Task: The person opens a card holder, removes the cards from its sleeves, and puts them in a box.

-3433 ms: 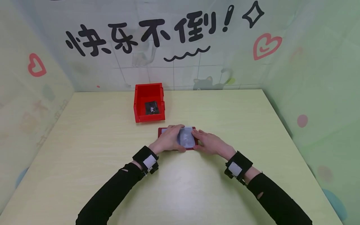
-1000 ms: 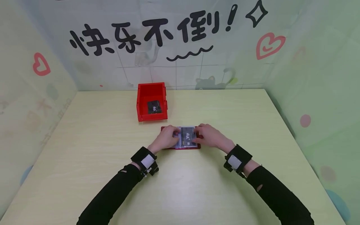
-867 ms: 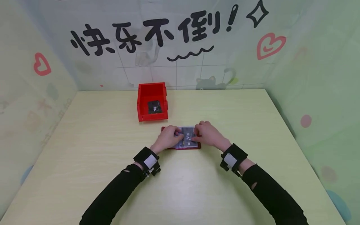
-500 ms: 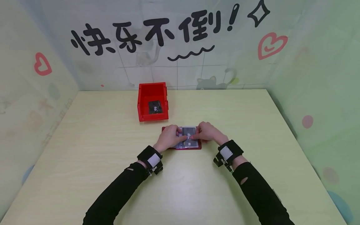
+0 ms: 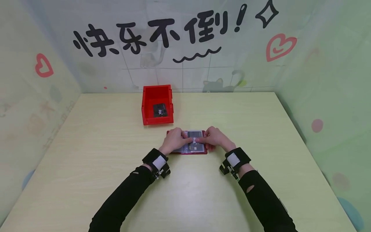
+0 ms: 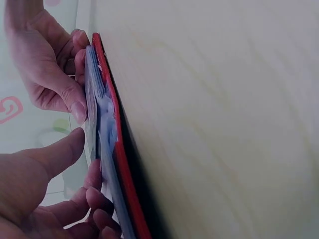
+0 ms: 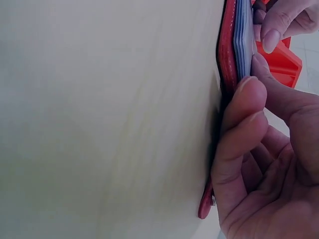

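Red card holder, long axis left-right; right grip pinching right end, left grip apart.

The card holder lies on the desk just below the frame's centre, a card in its right half. Behind it, further left, stands the bin, another card inside. A backdrop rises behind the desk.

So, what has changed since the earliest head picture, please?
On the red stitched card holder, a dark rectangular "Vip" card under clear plastic now shows where a pale page lay. The thumbs of the left hand and right hand have moved forward from the near edge, nearly meeting over the card. The red plastic box, with its black rectangular card, stayed put.
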The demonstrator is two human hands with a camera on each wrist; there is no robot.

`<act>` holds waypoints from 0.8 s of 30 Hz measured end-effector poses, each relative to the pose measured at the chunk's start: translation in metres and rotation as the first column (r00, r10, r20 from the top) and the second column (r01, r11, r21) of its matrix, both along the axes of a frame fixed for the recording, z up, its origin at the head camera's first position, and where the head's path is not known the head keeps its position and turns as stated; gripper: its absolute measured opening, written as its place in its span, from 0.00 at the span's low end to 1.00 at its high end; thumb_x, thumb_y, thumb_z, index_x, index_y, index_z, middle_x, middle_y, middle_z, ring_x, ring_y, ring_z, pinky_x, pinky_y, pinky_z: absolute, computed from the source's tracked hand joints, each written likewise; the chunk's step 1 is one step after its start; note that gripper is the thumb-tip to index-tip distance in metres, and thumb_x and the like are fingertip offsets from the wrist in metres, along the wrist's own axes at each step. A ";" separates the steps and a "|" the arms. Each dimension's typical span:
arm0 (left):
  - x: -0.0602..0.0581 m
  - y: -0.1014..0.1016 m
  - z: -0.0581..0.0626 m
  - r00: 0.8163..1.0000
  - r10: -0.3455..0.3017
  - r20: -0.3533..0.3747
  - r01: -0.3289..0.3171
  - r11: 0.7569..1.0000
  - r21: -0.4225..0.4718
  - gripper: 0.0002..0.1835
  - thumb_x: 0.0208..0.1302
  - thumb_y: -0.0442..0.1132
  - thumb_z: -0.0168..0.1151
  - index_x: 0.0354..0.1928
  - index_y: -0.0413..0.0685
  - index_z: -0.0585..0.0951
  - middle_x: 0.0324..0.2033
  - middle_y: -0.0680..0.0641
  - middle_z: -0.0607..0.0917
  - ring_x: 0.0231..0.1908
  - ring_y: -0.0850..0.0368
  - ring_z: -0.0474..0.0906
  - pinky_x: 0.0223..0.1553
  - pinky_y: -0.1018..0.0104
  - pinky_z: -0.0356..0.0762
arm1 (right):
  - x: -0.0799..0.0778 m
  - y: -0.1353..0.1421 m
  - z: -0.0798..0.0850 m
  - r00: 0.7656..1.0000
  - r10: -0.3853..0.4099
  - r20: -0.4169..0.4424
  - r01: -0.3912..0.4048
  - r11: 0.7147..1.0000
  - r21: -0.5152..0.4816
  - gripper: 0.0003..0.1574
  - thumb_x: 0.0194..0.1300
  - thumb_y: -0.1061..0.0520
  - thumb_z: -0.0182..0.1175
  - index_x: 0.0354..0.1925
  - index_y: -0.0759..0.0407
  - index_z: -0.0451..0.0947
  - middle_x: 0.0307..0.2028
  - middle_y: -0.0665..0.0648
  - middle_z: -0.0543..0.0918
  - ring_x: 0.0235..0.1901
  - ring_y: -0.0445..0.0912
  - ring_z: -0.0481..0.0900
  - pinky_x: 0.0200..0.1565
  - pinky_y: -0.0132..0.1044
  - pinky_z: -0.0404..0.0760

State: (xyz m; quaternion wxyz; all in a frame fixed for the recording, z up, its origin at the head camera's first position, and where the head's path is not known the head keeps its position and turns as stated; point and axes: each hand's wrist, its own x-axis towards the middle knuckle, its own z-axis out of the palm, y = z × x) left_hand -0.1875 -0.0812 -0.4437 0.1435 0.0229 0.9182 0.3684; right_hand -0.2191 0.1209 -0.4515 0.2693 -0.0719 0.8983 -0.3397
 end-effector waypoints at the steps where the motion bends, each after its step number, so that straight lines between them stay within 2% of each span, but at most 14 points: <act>1: 0.000 0.000 0.000 1.000 0.003 -0.002 -0.003 1.000 -0.005 0.17 0.64 0.51 0.69 0.38 0.43 0.85 0.39 0.45 0.83 0.41 0.52 0.75 0.36 0.68 0.69 | 0.000 0.000 0.000 1.000 -0.001 0.002 0.001 1.000 0.000 0.25 0.66 0.42 0.67 0.22 0.58 0.74 0.13 0.51 0.76 0.12 0.41 0.74 0.18 0.29 0.72; 7: 0.003 0.005 -0.002 0.998 -0.005 -0.056 0.001 0.998 -0.060 0.20 0.63 0.55 0.69 0.36 0.43 0.86 0.32 0.45 0.85 0.36 0.52 0.76 0.33 0.69 0.65 | 0.000 0.000 0.000 1.000 0.012 0.012 -0.011 1.000 -0.023 0.25 0.67 0.44 0.66 0.22 0.59 0.75 0.12 0.51 0.76 0.11 0.41 0.75 0.17 0.29 0.73; 15: 0.002 0.009 -0.002 0.998 -0.019 -0.066 0.011 0.993 -0.120 0.19 0.67 0.53 0.65 0.40 0.43 0.88 0.30 0.45 0.82 0.36 0.52 0.75 0.34 0.68 0.61 | 0.001 0.000 0.001 1.000 -0.019 0.019 0.020 0.999 -0.025 0.24 0.67 0.44 0.65 0.24 0.59 0.74 0.12 0.51 0.77 0.11 0.41 0.75 0.17 0.29 0.73; 19: 0.003 0.010 -0.001 0.997 -0.024 -0.078 0.013 0.992 -0.129 0.18 0.68 0.51 0.64 0.40 0.43 0.89 0.28 0.45 0.81 0.35 0.52 0.75 0.34 0.68 0.60 | 0.001 0.000 0.001 0.999 -0.032 0.020 0.032 0.999 -0.020 0.24 0.67 0.44 0.66 0.24 0.59 0.74 0.13 0.51 0.77 0.11 0.41 0.75 0.17 0.29 0.74; 24: 0.004 0.009 -0.001 0.996 -0.024 -0.081 0.014 0.993 -0.121 0.16 0.70 0.49 0.63 0.35 0.43 0.88 0.22 0.47 0.76 0.32 0.53 0.73 0.32 0.68 0.59 | 0.002 -0.003 0.002 0.999 -0.032 0.016 0.032 0.999 -0.012 0.24 0.67 0.44 0.66 0.23 0.59 0.74 0.12 0.51 0.77 0.11 0.41 0.75 0.17 0.29 0.74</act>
